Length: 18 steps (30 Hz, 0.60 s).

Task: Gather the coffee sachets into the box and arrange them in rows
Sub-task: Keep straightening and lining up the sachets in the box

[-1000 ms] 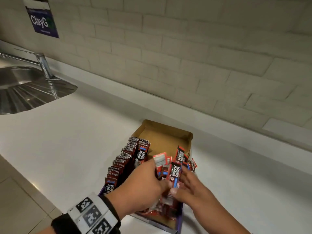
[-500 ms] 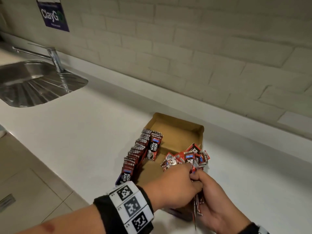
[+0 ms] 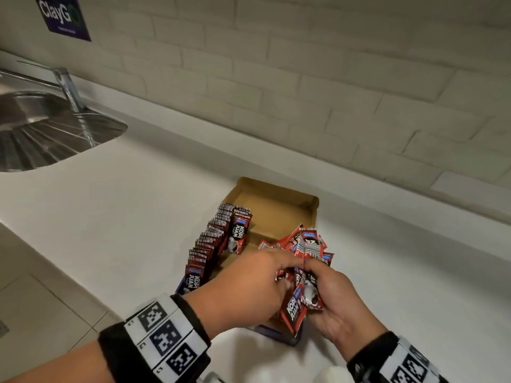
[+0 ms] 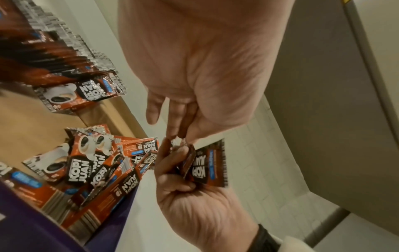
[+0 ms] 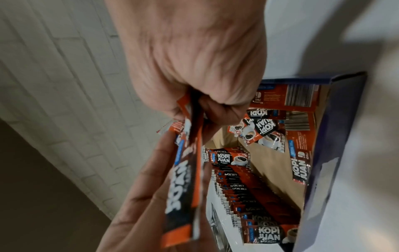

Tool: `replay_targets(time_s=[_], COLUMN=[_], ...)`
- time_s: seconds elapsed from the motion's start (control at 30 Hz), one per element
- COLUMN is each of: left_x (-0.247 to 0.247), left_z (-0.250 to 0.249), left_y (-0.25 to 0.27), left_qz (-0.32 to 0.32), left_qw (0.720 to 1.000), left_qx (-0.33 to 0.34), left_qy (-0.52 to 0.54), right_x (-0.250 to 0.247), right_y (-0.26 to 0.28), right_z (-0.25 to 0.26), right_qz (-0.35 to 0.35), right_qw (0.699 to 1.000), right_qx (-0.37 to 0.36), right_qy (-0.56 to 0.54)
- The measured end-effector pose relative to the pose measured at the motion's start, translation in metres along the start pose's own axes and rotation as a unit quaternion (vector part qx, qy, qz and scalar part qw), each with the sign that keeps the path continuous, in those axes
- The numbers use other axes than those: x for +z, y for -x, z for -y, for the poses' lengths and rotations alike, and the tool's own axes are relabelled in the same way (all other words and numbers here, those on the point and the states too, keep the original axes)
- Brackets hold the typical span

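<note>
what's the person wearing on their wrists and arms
Both forearms are bare, with no sleeves in view. The left wrist carries a black strap under a white band printed with three square black-and-white code markers. The right wrist has a matching black strap and white band with the same kind of markers, partly cut off by the picture edge.

From the head view, my left hand (image 3: 243, 288) is covering the near part of the box (image 3: 276, 200), so I am not seeing the floor under my grip. The bunch of sachets (image 3: 301, 302) between both hands is overlapping so much that I am failing to count it. My right hand (image 3: 336, 302) is hiding the lower ends of those sachets. In the left wrist view, the row of sachets (image 4: 54, 51) beyond my grip is smearing into blur. In the right wrist view, the sachet nearest my fingers is blurring, and its print is running off the bottom edge.
</note>
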<state>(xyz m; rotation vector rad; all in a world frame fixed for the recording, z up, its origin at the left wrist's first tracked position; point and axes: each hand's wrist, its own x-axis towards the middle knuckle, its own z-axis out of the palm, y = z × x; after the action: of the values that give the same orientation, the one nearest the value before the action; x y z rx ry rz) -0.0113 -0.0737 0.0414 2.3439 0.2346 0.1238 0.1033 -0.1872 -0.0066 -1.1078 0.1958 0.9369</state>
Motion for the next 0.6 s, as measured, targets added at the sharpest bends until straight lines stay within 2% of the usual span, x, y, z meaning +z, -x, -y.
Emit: replay_targets(time_s=[0.2,0.33,0.4,0.5,0.57,0.6], left_x=[-0.003,-0.001,-0.002,0.001,-0.002,-0.008], left_z=[0.007,0.015,0.016,0.009,0.008,0.007], left_y=[0.007,0.012,0.018,0.024,0.022,0.021], left_qz=[0.01,0.015,0.003,-0.011,-0.046,-0.059], left_qw=[1.0,0.998,0.989,0.961,0.959,0.967], left_qx=[0.006,0.039,0.071,0.155,0.19,0.195], left_qy=[0.007,-0.055,-0.133,-0.229,-0.206,-0.155], right_x=[-0.001,0.003,0.01,0.021,0.028,0.03], right_y=[0.006,0.003,0.002,0.0,0.0,-0.001], right_z=[0.001,0.002,0.007,0.014,0.017,0.018], right_qz=[0.018,0.003,-0.015,-0.034,-0.029,-0.023], right_qw=[0.998,0.996,0.995,0.995,0.996,0.996], right_qx=[-0.047,-0.053,-0.052,-0.057,-0.055,-0.056], right_qy=[0.047,0.077,0.082,0.079,0.069,0.062])
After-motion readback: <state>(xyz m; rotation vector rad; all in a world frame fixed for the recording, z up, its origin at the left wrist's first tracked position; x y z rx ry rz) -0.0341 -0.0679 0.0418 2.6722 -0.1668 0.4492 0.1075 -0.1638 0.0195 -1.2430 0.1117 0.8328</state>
